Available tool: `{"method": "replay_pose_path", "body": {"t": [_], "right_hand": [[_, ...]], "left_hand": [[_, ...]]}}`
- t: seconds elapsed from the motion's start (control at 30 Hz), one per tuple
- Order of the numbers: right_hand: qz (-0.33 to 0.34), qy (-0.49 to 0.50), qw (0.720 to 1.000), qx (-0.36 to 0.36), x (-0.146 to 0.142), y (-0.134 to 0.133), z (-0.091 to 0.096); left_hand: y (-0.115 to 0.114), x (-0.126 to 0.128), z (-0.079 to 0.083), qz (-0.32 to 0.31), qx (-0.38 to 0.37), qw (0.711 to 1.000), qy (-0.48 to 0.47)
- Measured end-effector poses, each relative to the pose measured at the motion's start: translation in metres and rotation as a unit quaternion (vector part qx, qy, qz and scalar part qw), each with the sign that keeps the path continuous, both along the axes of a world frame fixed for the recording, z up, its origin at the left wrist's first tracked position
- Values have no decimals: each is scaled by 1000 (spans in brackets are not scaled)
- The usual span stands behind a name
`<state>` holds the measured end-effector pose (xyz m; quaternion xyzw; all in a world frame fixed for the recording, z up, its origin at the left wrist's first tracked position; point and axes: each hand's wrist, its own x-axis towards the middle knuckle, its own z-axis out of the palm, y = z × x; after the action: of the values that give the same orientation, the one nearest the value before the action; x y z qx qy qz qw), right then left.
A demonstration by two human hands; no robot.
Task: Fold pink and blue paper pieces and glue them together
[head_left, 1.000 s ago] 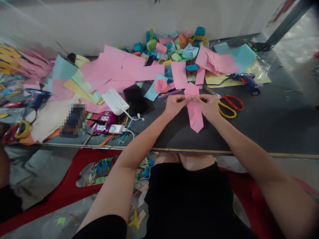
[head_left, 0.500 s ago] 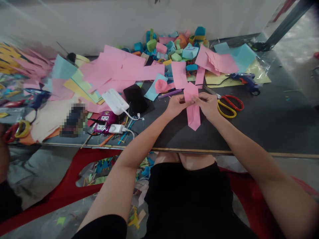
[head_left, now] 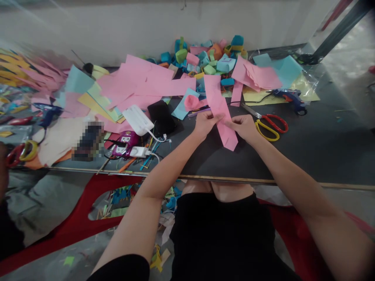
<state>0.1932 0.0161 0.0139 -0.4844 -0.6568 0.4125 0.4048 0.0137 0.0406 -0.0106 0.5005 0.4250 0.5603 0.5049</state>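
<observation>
Lying on the desk [head_left: 322,152]: one pink strip [head_left: 227,134]; two scissors, right scissors [head_left: 271,124], left scissors [head_left: 20,151]; two glue guns, right gun [head_left: 288,97], left gun [head_left: 48,113].

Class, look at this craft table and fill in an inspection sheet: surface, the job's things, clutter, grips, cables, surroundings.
Surface: dark table, its back half covered with paper.
Job's things: pink paper strip, held between both hands.
Clutter: scissors, glue gun, pile of folded paper pieces, pink sheets, phone, power bank.
Grips: left hand and right hand pinch the strip from opposite sides.
Cables: white cable by the power bank; black cord at the glue gun.
Surroundings: pale wall behind; red chair and paper scraps below.
</observation>
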Motion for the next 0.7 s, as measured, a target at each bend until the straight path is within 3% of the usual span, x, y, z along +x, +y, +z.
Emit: {"method": "replay_pose_path", "body": {"t": [0.13, 0.33, 0.7], "right_hand": [[10, -11, 999, -31, 1, 0, -3], [35, -18, 998, -51, 2, 1, -5], [-25, 21, 999, -23, 1, 8, -18]], "left_hand": [[2, 0, -2, 29, 13, 999, 29], [1, 0, 1, 25, 8, 999, 21], [0, -1, 4, -19, -1, 999, 40]]}}
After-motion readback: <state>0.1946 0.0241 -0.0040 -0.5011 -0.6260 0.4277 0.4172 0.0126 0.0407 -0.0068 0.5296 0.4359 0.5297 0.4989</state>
